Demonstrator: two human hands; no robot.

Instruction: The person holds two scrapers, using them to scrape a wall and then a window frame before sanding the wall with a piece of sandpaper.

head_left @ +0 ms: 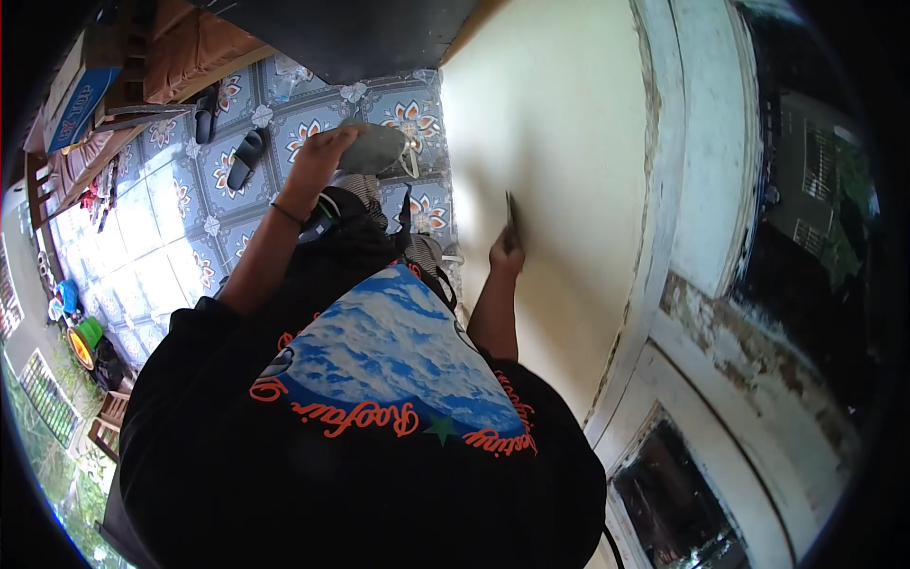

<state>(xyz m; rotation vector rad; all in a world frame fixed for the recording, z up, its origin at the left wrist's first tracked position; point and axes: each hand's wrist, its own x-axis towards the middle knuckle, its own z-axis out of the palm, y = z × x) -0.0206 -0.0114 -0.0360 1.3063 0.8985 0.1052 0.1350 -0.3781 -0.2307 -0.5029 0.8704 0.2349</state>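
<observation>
My left hand (327, 152) is closed on the edge of a flat, rounded grey-green plate (373, 150), held out over the tiled floor. A pale strap or strip shows at the plate's right end. In my right hand (507, 254) a thin, dark flat-bladed tool (512, 216) points away from me, seen nearly edge-on. It is close against the cream wall (569, 180), where shadows fall beside it. The tool's exact kind cannot be made out.
Black slippers (246, 158) lie on the patterned tile floor (305, 133) to the left. A dark panel (351, 38) hangs over the far end. Brown cushioned seating (194, 52) and a blue box (83, 100) stand at upper left. A weathered window frame (697, 123) borders the wall's right side.
</observation>
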